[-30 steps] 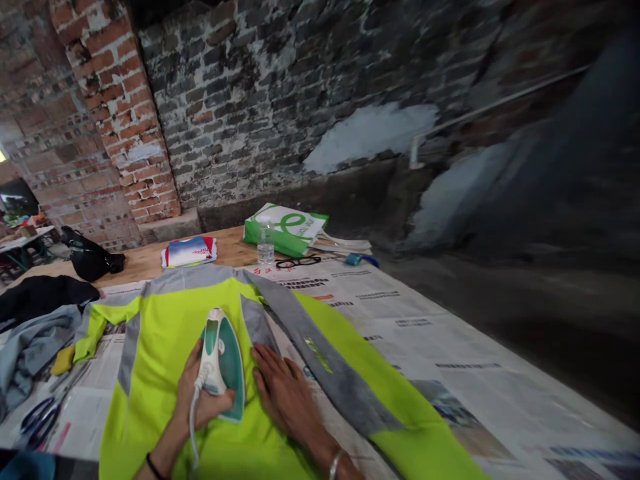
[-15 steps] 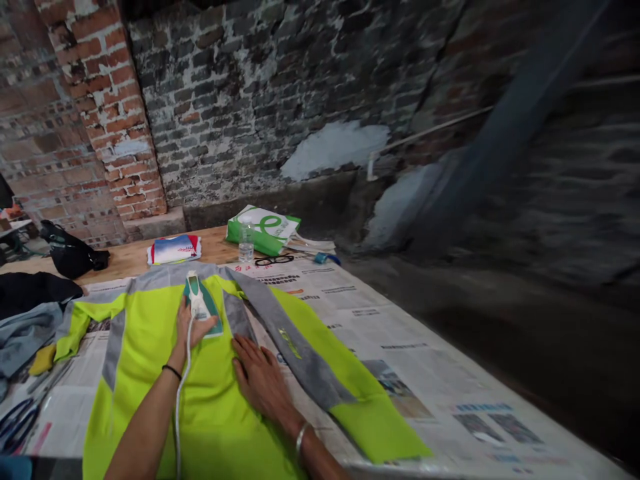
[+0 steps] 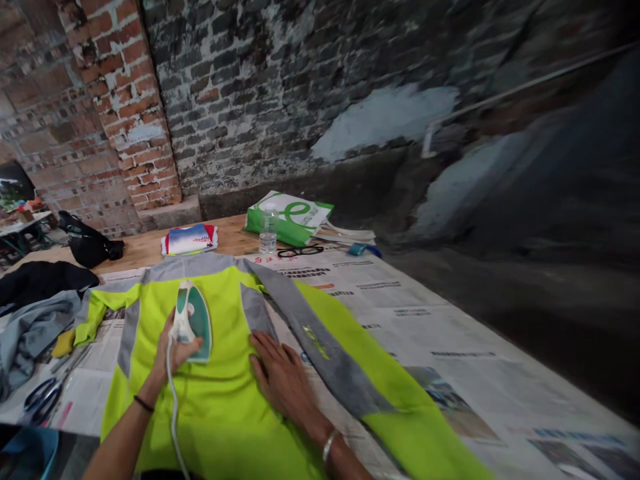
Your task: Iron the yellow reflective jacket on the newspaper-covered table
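Rough brick wall (image 3: 240, 100) rises behind a wooden table (image 3: 230, 230), whose near part is covered with printed newspaper (image 3: 425, 327). Across that paper lies a yellow-and-grey garment (image 3: 225, 407), its long axis running away from the wearer, grey shoulder band at the far end. Its right-hand sleeve (image 3: 345, 353) slants out toward the near right; the left-hand sleeve (image 3: 93, 317) bends outward at the left. An iron (image 3: 201, 320) sits over the yellow body panel, left of the middle, between the two grey side strips. Its narrow tip points away from the wearer and slightly left, toward the shoulder band; its broad heel faces back, so the long axis lies nearly along the garment's length. From the rear of the handle a pale cord (image 3: 174, 420) trails toward the wearer. The left hand (image 3: 163, 350) is wrapped round the handle, thumb across near the heel. The right hand (image 3: 285, 383) rests palm down on the garment's right edge beside the grey strip, empty, fingers extended and slightly parted, pointing away and leftward. Beyond the shoulders are a folded packet (image 3: 190, 239), a clear bottle (image 3: 268, 241), eyeglasses (image 3: 300, 251) and a green-and-white bag (image 3: 280, 229); scissors (image 3: 43, 397) lie at the near left.
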The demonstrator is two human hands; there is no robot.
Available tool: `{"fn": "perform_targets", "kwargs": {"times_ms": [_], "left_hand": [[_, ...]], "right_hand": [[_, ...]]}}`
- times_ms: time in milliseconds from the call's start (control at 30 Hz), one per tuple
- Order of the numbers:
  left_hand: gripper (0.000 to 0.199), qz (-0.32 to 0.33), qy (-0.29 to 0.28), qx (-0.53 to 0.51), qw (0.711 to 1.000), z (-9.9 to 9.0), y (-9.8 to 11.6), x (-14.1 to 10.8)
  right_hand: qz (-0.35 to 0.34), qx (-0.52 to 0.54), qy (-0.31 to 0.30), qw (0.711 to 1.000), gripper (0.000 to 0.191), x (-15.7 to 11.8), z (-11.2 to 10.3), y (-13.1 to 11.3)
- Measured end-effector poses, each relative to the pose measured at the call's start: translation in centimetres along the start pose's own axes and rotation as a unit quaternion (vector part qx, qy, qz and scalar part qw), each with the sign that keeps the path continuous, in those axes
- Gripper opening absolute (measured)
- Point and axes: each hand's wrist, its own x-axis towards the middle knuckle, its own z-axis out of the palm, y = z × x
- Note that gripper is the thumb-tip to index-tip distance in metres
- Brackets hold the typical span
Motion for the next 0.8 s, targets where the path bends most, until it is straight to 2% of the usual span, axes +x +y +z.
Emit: {"fn": "perform_targets", "kwargs": {"times_ms": [133, 233, 333, 500, 600, 700, 800], "left_hand": [[0.058, 0.007, 0.036, -0.01, 0.999, 0.4, 0.8, 6.2], [0.054, 0.008, 0.054, -0.016, 0.998, -0.1, 0.6, 7.8], [0.053, 0.011, 0.048, -0.019, 0.999, -1.8, -0.3, 5.9], [0.063, 0.001, 0.016, -0.002, 1.0, -5.5, -2.8, -1.3], [0.065, -0.012, 0.019, 0.019, 1.0, -6.6, -4.0, -4.8], [0.062, -0.017, 0.021, 0.024, 0.999, -6.7, -4.0, -5.2], [0.058, 0.0, 0.028, 0.017, 0.999, -5.9, -3.0, -2.3]], "right_hand": [[0.005, -0.008, -0.013, 1.0, 0.05, 0.2, -0.4, -0.4], [0.004, -0.011, -0.012, 1.0, 0.05, 0.4, -0.5, -0.5], [0.008, -0.011, -0.011, 1.0, 0.05, 0.5, -0.5, -0.4], [0.0, 0.001, -0.007, 1.0, 0.05, 0.4, -0.4, -0.3], [0.0, 0.007, 0.003, 1.0, 0.05, 0.2, -0.3, -0.2], [0.0, 0.009, 0.001, 1.0, 0.051, 0.1, -0.2, -0.1], [-0.001, 0.009, -0.006, 1.0, 0.051, 0.0, -0.2, 0.0]]}}
